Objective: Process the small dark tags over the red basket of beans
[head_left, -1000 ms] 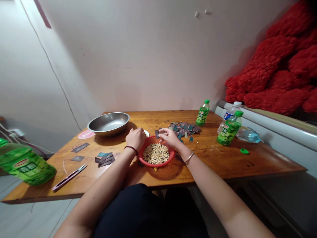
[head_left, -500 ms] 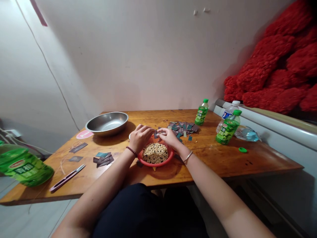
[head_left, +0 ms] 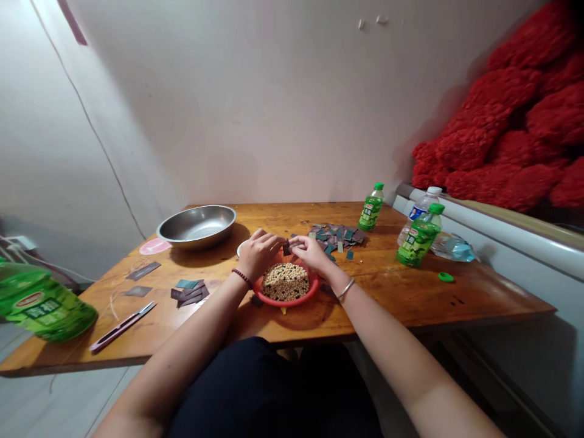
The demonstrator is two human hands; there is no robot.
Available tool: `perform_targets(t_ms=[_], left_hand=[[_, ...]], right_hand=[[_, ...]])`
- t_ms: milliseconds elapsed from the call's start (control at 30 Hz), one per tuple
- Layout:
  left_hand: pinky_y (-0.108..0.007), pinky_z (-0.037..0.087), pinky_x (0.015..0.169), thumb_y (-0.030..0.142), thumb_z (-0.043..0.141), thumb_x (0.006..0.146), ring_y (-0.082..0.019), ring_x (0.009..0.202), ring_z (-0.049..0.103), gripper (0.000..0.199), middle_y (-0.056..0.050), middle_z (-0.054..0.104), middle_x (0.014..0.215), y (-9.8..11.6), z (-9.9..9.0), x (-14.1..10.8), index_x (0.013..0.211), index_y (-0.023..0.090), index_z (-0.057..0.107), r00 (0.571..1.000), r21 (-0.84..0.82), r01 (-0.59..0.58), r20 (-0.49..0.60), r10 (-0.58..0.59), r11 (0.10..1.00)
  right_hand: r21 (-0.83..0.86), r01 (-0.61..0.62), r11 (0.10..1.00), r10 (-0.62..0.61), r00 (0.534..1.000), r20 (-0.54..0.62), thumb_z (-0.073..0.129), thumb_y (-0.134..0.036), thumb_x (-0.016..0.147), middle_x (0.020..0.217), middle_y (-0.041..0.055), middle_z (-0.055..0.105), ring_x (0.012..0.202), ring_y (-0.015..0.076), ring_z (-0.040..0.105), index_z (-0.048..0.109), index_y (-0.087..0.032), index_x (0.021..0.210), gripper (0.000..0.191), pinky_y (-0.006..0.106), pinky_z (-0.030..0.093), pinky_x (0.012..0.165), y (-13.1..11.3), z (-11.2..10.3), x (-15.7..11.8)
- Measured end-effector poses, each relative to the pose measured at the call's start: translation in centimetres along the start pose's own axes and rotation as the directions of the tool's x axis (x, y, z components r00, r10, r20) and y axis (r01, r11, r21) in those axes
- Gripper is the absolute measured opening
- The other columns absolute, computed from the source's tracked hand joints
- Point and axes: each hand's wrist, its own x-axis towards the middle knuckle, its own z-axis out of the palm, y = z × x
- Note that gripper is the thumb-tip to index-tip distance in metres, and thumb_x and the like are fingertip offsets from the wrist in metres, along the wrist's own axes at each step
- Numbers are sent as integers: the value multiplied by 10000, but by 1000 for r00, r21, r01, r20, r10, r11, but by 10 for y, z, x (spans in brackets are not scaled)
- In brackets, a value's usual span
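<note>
Above the far rim of the red plastic mesh basket (head_left: 285,303), the left hand (head_left: 255,257) is curled palm-down, its grip hidden; a small dark rectangular piece (head_left: 286,250) is apparently pinched by the fingertips of the right hand (head_left: 311,252). The step in hand is judged to be close two-handed fingering of that piece; a steady, fine pinch seems called for. Pale and black round beads (head_left: 285,281) are held in the basket. Left of it, pink-handled metal snips (head_left: 122,328), a fan of dark flat pieces (head_left: 191,294) and a round silver metal bowl (head_left: 197,226) are seen. Behind-left of it, a white rounded thing (head_left: 241,248) is mostly blocked by the left hand. Behind-right of it, dark and green flat scraps (head_left: 340,237) are heaped.
</note>
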Motion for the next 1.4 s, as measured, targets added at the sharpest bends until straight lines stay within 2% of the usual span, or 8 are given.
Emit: perform_targets(t_ms=[400, 833, 933, 1100, 1267, 1400], left_hand=[[-274, 426, 718, 358, 495, 857, -143, 816, 515, 189, 25, 658, 943, -1, 1, 3, 844, 271, 663, 1000, -63, -9, -7, 8, 998], [-270, 432, 713, 379, 487, 858, -147, 808, 519, 205, 20, 658, 888, 1, 1, 4, 821, 251, 642, 999, -74, 36, 28, -34, 997], [-263, 435, 685, 388, 520, 838, -147, 804, 536, 184, 15, 667, 865, 1, 2, 2, 895, 249, 625, 998, -78, 64, 7, -64, 995], [-248, 441, 656, 399, 565, 810, -143, 827, 569, 341, 33, 692, 838, 2, 4, 1, 1125, 271, 532, 994, -113, 110, -8, -112, 988], [-246, 450, 685, 388, 581, 801, -143, 855, 575, 375, 47, 696, 854, 3, 4, 1, 1155, 287, 504, 992, -130, 123, 10, -123, 984], [-238, 453, 689, 363, 579, 807, -134, 863, 579, 351, 43, 696, 858, 3, 4, 1, 1139, 276, 509, 992, -145, 129, 14, -128, 981]], right_hand=[[-8, 17, 1000, -17, 1000, -1, 586, -161, 665, 743, 27, 648, 578, 108, 607, 604, -130, 817, 156, 222, 522, 540, -2, 1, -1], [-28, 42, 999, -41, 999, 6, 605, -187, 671, 758, 36, 647, 605, 117, 607, 610, -133, 828, 166, 243, 527, 564, 2, -1, 1], [-25, 49, 998, -49, 999, 19, 588, -176, 674, 731, 24, 640, 584, 111, 599, 612, -137, 849, 181, 241, 524, 555, 4, -2, 2], [-23, 43, 999, -42, 999, 25, 575, -159, 664, 768, 28, 637, 595, 106, 589, 613, -137, 856, 196, 241, 521, 557, 5, -2, 3], [4, 42, 999, -42, 999, 11, 575, -150, 653, 778, 34, 634, 637, 116, 597, 606, -132, 839, 189, 232, 519, 555, 5, -2, 3], [-1, 23, 1000, -23, 1000, 12, 554, -147, 671, 774, 29, 640, 552, 88, 581, 598, -132, 847, 183, 208, 504, 511, 4, -2, 2]])
